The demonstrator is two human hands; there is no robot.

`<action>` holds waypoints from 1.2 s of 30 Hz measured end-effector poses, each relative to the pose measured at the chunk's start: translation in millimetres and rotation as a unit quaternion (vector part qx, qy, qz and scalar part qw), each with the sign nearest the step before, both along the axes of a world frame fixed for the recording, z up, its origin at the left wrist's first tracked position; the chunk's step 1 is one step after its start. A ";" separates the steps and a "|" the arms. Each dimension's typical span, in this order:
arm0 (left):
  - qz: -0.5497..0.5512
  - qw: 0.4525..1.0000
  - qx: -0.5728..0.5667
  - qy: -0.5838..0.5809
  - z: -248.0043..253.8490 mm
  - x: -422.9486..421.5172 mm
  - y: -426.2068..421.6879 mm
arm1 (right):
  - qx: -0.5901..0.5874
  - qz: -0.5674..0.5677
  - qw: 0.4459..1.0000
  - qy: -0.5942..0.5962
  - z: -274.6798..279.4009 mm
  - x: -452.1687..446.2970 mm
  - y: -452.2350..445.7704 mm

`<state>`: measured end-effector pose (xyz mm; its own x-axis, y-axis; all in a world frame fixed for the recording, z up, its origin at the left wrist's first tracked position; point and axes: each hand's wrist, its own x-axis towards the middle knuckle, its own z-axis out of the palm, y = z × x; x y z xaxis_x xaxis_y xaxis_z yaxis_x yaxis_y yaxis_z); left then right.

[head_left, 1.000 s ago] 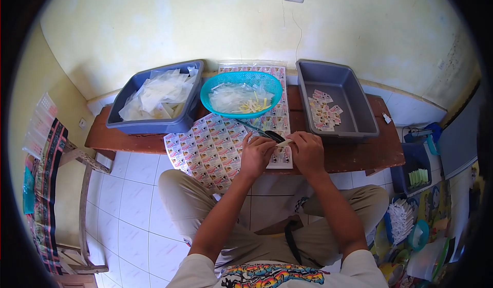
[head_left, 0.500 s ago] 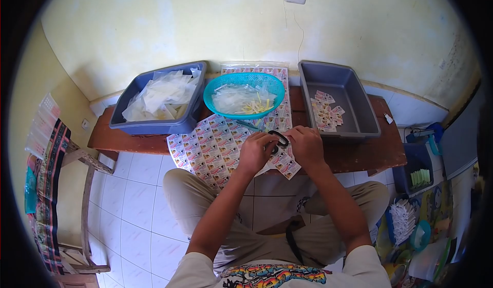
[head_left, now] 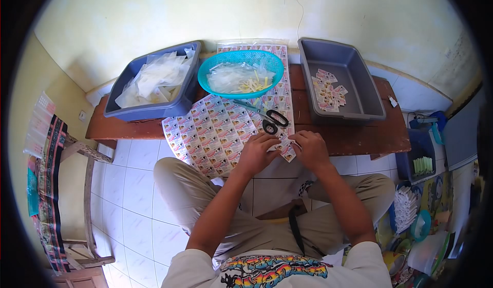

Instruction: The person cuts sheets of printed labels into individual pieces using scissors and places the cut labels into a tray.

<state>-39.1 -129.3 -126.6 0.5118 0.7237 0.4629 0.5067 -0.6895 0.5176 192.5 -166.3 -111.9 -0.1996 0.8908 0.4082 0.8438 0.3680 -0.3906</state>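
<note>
Black-handled scissors [head_left: 276,120] lie on the printed label sheets [head_left: 205,128], blades pointing away to the left. Just below the handles, a cut strip of labels [head_left: 288,152] sticks out past the sheet's near edge. My left hand [head_left: 258,153] is closed with its fingertips at the strip's left side. On the other side my right hand [head_left: 311,150] pinches the strip's right edge between thumb and finger. The fingers partly cover the strip. Neither hand touches the scissors.
A teal basket [head_left: 202,77] holds clear plastic pieces and yellowish strips. On its left a grey-blue tub [head_left: 146,112] is piled with plastic bags. The right grey tub [head_left: 354,116] contains several cut labels [head_left: 328,94]. All stand on a brown wooden bench [head_left: 359,140] against the wall.
My hands have come away from the scissors handles and moved nearer to me, onto the label strip. The scissors now lie uncovered on the sheets. The whole view has tilted downward.
</note>
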 end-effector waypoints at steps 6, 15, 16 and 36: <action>-0.006 0.999 0.041 0.028 -11.8 3.1 -11.7 | -0.048 0.014 0.999 -0.004 -1.7 2.3 -13.1; -0.016 0.997 0.073 0.016 -17.7 18.2 -11.0 | -0.036 0.009 0.999 -0.025 -5.2 8.3 -17.7; -0.016 0.997 0.073 0.017 -17.8 17.9 -10.7 | -0.021 0.006 0.999 -0.032 -4.8 8.0 -18.3; 0.062 0.983 0.141 -0.101 47.2 15.2 26.1 | 0.186 -0.030 0.982 0.031 62.6 -15.6 30.8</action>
<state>-23.9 -103.2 -79.3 0.3058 0.6034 0.7365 0.5023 -0.7594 0.4135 176.8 -135.5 -49.3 -0.1160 0.6869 0.7175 0.8473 0.4454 -0.2894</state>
